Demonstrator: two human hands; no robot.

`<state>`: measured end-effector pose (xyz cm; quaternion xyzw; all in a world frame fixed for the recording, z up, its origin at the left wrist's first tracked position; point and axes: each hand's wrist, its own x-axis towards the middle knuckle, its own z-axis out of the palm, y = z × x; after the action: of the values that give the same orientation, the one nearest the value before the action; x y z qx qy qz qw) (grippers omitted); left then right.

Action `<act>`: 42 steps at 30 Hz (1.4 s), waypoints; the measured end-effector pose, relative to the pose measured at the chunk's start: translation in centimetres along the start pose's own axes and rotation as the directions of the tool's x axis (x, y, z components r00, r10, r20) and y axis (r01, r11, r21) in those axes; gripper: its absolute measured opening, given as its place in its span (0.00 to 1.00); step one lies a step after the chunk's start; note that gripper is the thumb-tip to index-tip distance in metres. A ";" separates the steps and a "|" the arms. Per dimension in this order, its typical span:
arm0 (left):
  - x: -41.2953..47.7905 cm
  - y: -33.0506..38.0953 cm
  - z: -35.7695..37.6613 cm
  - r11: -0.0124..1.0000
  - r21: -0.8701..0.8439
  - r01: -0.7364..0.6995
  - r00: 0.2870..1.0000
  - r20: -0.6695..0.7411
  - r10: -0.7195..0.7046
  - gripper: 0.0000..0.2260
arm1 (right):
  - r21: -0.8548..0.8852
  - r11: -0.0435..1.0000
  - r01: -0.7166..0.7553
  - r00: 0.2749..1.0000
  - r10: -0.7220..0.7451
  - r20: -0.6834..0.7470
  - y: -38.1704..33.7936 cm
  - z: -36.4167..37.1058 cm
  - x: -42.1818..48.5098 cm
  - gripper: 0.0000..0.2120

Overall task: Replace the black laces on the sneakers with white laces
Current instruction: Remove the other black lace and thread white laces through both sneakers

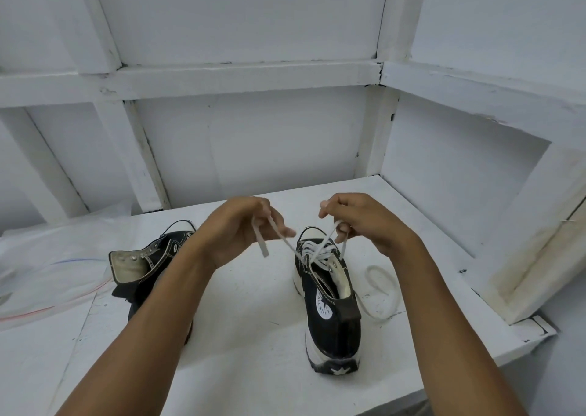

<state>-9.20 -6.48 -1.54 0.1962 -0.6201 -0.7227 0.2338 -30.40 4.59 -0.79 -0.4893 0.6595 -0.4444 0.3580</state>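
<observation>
Left hand (244,225) and forearm (171,292) before half-hidden sneaker (142,257)

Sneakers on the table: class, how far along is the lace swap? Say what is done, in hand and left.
Done: the right sneaker has a white lace crossed through its eyelets. In hand: the left hand and right hand each pinch an end of it, raised above the shoe. Left: the other sneaker shows bare eyelets; a loose lace lies on the table.

Left sneaker (142,257) partly hidden by left forearm (165,292). Lace (318,252) partly concealed in left hand (241,228), right hand (364,222). Plastic sheet (47,257) cut by left edge.
</observation>
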 end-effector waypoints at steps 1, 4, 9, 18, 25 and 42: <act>0.0 0.2 0.3 0.994 -0.107 0.020 1.000 -0.006 -0.021 0.08 | -0.008 1.000 -0.010 0.999 0.010 0.031 0.1 0.2 -0.1 0.14; 0.2 -0.3 0.9 0.984 0.118 0.136 0.989 -0.068 -0.129 0.12 | -0.038 0.999 -0.026 0.993 0.030 0.112 0.6 0.7 -0.4 0.13; -0.4 -1.5 0.9 0.730 0.651 0.209 0.891 0.180 -0.416 0.04 | -0.180 0.984 -0.010 0.970 0.053 0.236 0.9 0.3 -0.9 0.16; -0.2 -1.0 -0.3 0.940 0.339 -0.027 0.990 0.136 -0.020 0.06 | -0.272 0.950 -0.153 0.924 0.235 0.301 1.1 -2.0 -1.6 0.12; 0.3 -2.1 1.5 0.998 0.021 0.052 0.999 0.004 -0.052 0.13 | -0.284 0.937 -0.203 0.909 0.288 0.301 1.1 -2.0 -2.0 0.13; -0.5 0.8 -0.2 0.884 0.406 0.230 0.933 0.167 -0.319 0.06 | -0.368 0.912 -0.181 0.905 0.301 0.302 0.5 -2.0 -1.3 0.07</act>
<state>-8.63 -6.46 -0.73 0.2393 -0.7366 -0.6325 0.0128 -32.02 6.32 -0.53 -0.5274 0.7059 -0.1840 0.4354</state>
